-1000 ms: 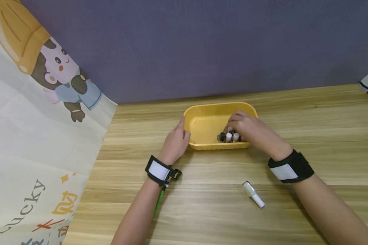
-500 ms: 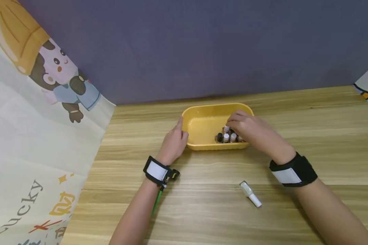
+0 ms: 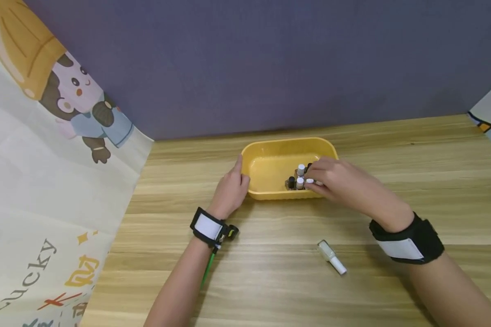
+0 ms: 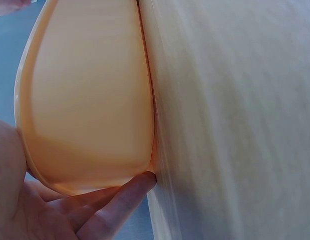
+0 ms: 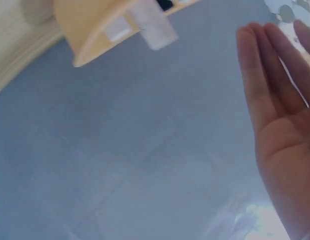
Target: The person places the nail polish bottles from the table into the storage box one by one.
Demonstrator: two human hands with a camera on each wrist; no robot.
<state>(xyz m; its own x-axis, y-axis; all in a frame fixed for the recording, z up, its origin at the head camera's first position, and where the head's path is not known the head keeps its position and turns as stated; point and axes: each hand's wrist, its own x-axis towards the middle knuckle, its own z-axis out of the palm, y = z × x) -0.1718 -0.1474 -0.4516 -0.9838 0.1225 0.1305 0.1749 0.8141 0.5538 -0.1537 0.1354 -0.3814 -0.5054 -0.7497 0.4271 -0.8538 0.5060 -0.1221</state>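
A yellow plastic basket sits on the wooden table. My left hand holds its left end, index finger along the outside of the rim; in the left wrist view the fingers lie against the end wall. Several small nail polish bottles stand upright at the basket's right side, among them a black-capped one and a white-capped one. My right hand hovers over them, hiding some. In the right wrist view its fingers are straight, apart from a white cap rising above the rim.
A pale nail polish bottle with a white cap lies on its side on the table, in front of the basket. A dark purple panel rises behind the table, and a printed sheet borders its left.
My right hand has let go of a white-capped bottle, which now stands upright in the basket, and has drawn a little to the right with fingers spread. The left hand stays at the basket's end.
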